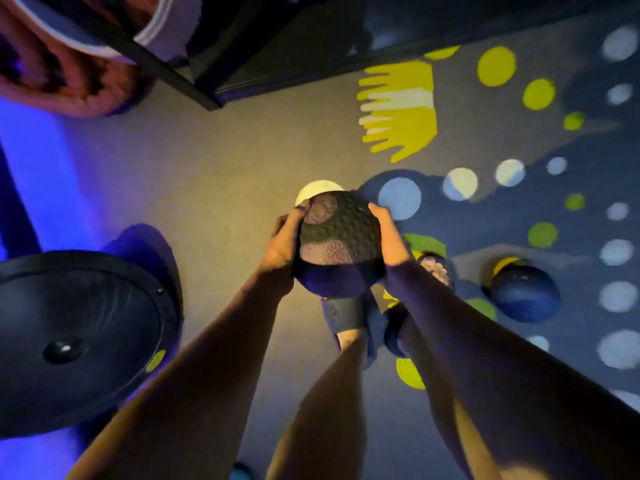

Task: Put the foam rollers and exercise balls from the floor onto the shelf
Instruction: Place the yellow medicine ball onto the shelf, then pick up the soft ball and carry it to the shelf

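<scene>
You've got the bumpy ball (341, 237) up off the floor, left hand (282, 244) & right hand (389, 237) curled round its sides, not on the shelf (277, 71) yet, & a blue ball (524, 294) sits on the floor nearby, so lots left.

The exercise ball (341, 233) is finished in matt, dimpled rubber with rough, cracked patches. The black disc (79, 341) is finely ribbed; a glossy centre knob is fitted. The floor (221, 174) is covered in matt carpet.
</scene>
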The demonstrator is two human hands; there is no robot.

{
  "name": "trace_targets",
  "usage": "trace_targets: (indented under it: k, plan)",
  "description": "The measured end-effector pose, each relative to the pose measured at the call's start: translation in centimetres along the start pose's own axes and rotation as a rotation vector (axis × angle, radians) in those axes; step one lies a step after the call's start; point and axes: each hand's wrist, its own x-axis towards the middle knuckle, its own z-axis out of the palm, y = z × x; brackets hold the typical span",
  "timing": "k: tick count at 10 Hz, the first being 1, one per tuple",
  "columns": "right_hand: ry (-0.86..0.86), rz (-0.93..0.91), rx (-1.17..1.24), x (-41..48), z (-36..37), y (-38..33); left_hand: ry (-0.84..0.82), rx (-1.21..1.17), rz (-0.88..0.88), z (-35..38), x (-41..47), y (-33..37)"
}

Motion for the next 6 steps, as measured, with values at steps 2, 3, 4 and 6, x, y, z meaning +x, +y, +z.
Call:
trace_targets:
  k: [2,3,4,6]
  plan:
    - [0.057,-0.115,-0.150,-25.1,-4.5,-6.9,-0.177,0.010,0.031,6.2,-26.3,5.8]
    - [0.164,-0.287,-0.197,-40.7,-3.2,-11.7,-0.264,-0.054,0.160,8.3,-39.8,10.8]
    - [0.170,-0.510,-0.123,-51.4,-3.0,-14.1,-0.298,-0.078,0.307,9.1,-50.6,13.9]
    - [0.100,-0.774,-0.085,-68.3,-1.8,-18.2,-0.257,-0.210,0.679,8.9,-65.5,18.7]
